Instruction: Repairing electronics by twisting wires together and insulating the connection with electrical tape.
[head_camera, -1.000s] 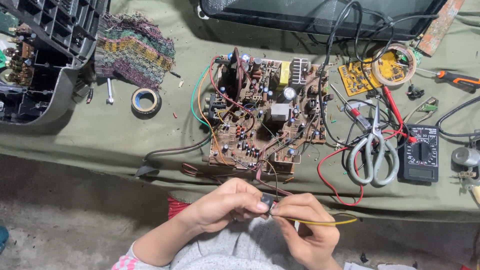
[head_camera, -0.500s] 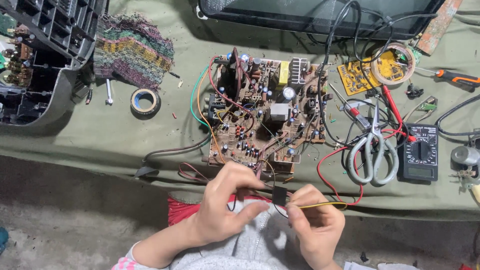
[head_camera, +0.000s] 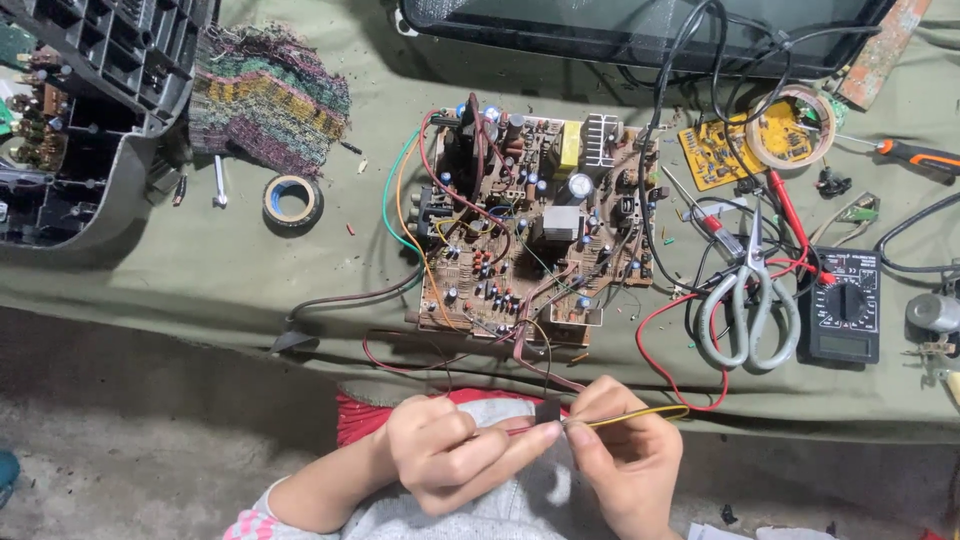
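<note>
Yellow wire (head_camera: 640, 413) between both hands' fingertips

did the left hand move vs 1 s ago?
Yes, slightly. The left hand has dropped toward the lower frame edge, further from the circuit board, fingertips meeting the right hand at the yellow wire.

A circuit board (head_camera: 525, 235) lies on the table (head_camera: 200, 270) at mid-frame, with a tape roll (head_camera: 292, 200) to its left and scissors (head_camera: 748, 300) and a multimeter (head_camera: 843, 305) to its right. A screen (head_camera: 640, 30) sits behind it at the top edge, an opened casing (head_camera: 70, 110) in the upper left. Both hands, left hand (head_camera: 445, 465) and right hand (head_camera: 625, 465), meet at bottom centre, before the board, around thin wires (head_camera: 630, 415).
</note>
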